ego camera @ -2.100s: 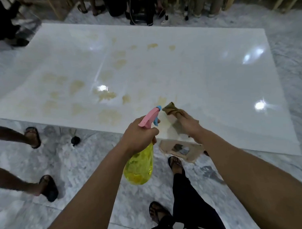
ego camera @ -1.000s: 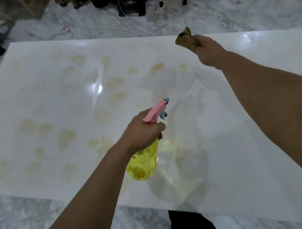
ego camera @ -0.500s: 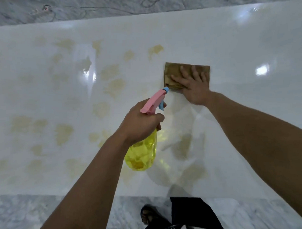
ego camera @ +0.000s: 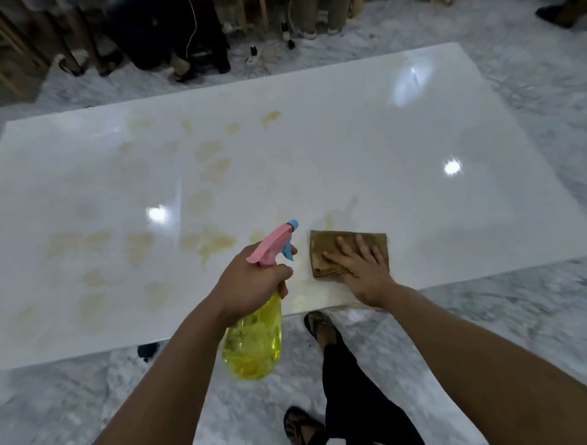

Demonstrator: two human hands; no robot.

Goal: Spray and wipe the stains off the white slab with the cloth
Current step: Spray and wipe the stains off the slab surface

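Note:
A large glossy white slab (ego camera: 366,146) lies low over the marble floor. Several yellowish stains (ego camera: 213,168) spread over its left and middle parts. My left hand (ego camera: 247,284) grips a yellow spray bottle (ego camera: 253,343) with a pink trigger head, held over the slab's near edge with the nozzle aimed forward. My right hand (ego camera: 363,269) lies flat, fingers spread, pressing a folded brown cloth (ego camera: 323,251) onto the slab close to its near edge. The slab around the cloth looks wet.
Grey marble floor (ego camera: 488,315) surrounds the slab. My own sandalled feet (ego camera: 319,324) and dark trouser leg stand at the near edge. Other people's legs and feet, cables and wooden posts (ego camera: 186,36) crowd the far side. A small dark object (ego camera: 147,350) sits under the near edge.
My right hand dragged the cloth from the far-middle of the slab back toward the near edge. The view has pulled back and tilted up. My left hand still holds the bottle.

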